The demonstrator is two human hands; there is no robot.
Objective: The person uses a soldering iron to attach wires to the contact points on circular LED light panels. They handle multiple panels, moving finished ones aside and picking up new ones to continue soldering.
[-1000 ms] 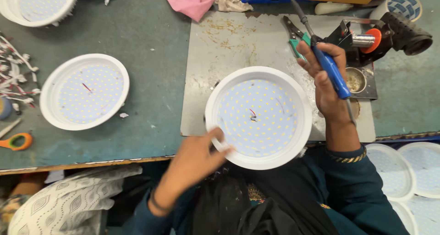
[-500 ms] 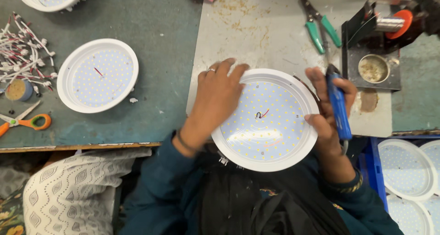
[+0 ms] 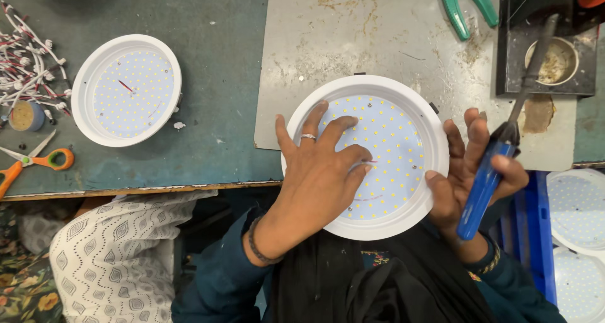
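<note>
A round white LED downlight (image 3: 397,140) hangs partly over the near edge of the bench, above my lap. My left hand (image 3: 321,168) lies flat on its dotted LED board, fingers spread, fingertips near a short red wire at the centre. My right hand (image 3: 472,165) cups the lamp's right rim and at the same time holds a blue-handled soldering iron (image 3: 488,172), whose dark shaft points up and right toward the stand.
A second white downlight (image 3: 126,90) rests on the green bench at left. Orange-handled scissors (image 3: 38,162), a bunch of red and white wires (image 3: 25,64), green pliers (image 3: 466,1) and a black soldering stand (image 3: 545,58) surround the grey mat (image 3: 328,46). Finished lamps fill a blue crate (image 3: 576,209).
The lamp has slid toward me, off the mat's edge. My left hand went from the lamp's near rim onto its LED face. My right hand dropped to the lamp's right rim with the iron.
</note>
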